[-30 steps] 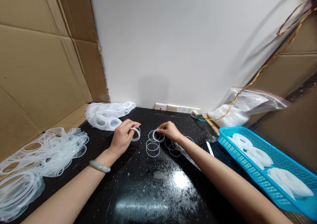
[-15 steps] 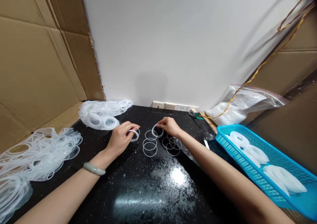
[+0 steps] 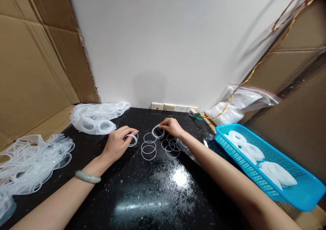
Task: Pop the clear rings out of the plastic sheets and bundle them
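Note:
My left hand (image 3: pixel 117 142) pinches a small bundle of translucent rings (image 3: pixel 132 140) above the black speckled tabletop (image 3: pixel 132 182). To its right, my right hand (image 3: pixel 171 126) has its fingers closed on the edge of a pale ring (image 3: pixel 158 132) near the tabletop; whether this is one ring or more is hard to tell. Between and below the hands, several thin clear rings (image 3: pixel 148 152) lie partly overlapping. Another overlapping group of thin rings (image 3: pixel 173 146) lies just below my right wrist.
Translucent ring sheets (image 3: pixel 35 162) spread at the left, with a bagged pile of rings (image 3: pixel 95 118) behind. A blue basket (image 3: pixel 303 175) holding white ring bundles stands right. Sockets (image 3: pixel 169 107), a plastic bag (image 3: pixel 244 99) and twisted wires (image 3: pixel 257 65) are at the back.
The whole view has shifted, so the scene sits further left. The ring at my right hand now looks lower and flatter. My left hand still holds its rings.

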`<state>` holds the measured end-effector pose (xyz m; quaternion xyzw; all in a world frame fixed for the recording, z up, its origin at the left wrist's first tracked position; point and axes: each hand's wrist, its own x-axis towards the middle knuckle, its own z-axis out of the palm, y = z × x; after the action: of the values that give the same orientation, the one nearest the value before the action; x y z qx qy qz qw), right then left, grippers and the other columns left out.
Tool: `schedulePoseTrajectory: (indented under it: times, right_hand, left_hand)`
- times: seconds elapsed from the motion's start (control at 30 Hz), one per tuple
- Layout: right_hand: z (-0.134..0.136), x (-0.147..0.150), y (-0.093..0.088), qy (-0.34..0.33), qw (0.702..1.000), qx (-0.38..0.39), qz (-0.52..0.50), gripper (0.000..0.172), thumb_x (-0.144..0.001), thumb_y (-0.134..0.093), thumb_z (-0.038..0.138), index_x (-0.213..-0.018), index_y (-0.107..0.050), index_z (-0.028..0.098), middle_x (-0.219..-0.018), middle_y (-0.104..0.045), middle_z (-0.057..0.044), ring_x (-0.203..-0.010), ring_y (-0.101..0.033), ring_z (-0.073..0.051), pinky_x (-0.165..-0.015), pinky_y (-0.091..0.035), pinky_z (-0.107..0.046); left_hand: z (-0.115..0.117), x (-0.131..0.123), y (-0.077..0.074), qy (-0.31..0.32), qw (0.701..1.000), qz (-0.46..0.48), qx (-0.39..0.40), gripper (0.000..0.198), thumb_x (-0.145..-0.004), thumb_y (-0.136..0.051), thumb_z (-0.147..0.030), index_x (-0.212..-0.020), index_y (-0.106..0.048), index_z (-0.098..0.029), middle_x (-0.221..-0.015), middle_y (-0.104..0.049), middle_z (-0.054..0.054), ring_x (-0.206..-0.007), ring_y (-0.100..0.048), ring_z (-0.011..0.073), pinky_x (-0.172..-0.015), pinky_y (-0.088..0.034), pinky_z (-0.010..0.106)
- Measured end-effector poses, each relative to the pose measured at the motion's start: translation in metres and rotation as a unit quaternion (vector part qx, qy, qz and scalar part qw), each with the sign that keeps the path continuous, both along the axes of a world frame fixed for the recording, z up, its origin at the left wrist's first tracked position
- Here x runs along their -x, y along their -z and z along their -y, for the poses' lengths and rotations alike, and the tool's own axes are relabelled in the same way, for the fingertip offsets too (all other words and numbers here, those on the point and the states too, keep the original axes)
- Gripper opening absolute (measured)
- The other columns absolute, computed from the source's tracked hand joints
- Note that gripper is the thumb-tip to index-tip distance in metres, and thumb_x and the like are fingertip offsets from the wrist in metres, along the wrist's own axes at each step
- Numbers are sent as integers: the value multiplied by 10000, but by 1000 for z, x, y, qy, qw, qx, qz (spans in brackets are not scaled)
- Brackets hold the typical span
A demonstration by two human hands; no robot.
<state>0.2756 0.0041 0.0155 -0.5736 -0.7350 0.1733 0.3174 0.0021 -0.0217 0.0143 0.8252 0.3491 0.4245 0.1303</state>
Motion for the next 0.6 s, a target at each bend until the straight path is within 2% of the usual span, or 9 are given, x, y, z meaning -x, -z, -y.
schedulePoseTrajectory:
  times: [0.1, 0.23, 0.33, 0.47, 0.6]
  right_hand:
    - [2, 4, -6, 5, 1000, -16, -18, 147, -766, -700, 214, -869, -779, 145, -783, -684, -62, -659, -567, -116, -619, -431, -225]
    - [-1, 5, -7, 3, 984, 86, -154, 238, -800, -661, 295, -897, -756, 100, -568, -604, -15, -461, -456, -73, -459, -373, -201]
    - [-9, -3, -4, 26, 974, 121, -189, 249, -794, -663, 319, -843, -744, 88, -537, -588, -10, -418, -433, -68, -403, -345, -196]
    - [-18, -21, 0, 94, 984, 111, -99, 206, -810, -645, 257, -757, -744, 84, -557, -628, -40, -423, -474, -80, -429, -363, -203]
    - [-19, -31, 2, 97, 991, 87, 12, 208, -837, -620, 229, -750, -764, 108, -611, -677, -54, -509, -567, -114, -521, -406, -209]
  left_hand:
    - [0, 0, 0, 1, 1000, 1, -2, 251, -914, -488, -289, -915, -712, -177, -857, -698, 56, -769, -631, 179, -700, -460, 269]
    - [0, 0, -1, 2, 1000, 1, -5, 248, -911, -492, -283, -907, -715, -175, -854, -702, 55, -771, -634, 180, -702, -460, 270]
    - [0, 0, 0, 4, 1000, 0, -6, 247, -913, -494, -280, -913, -715, -169, -861, -705, 57, -777, -638, 180, -703, -462, 268]
    - [0, 0, 1, 9, 1000, -1, -3, 248, -916, -495, -285, -908, -713, -165, -862, -706, 56, -771, -639, 177, -694, -461, 263]
    - [0, 0, 0, 6, 1000, -2, 6, 253, -920, -489, -294, -909, -708, -166, -865, -704, 52, -773, -639, 177, -688, -462, 263]
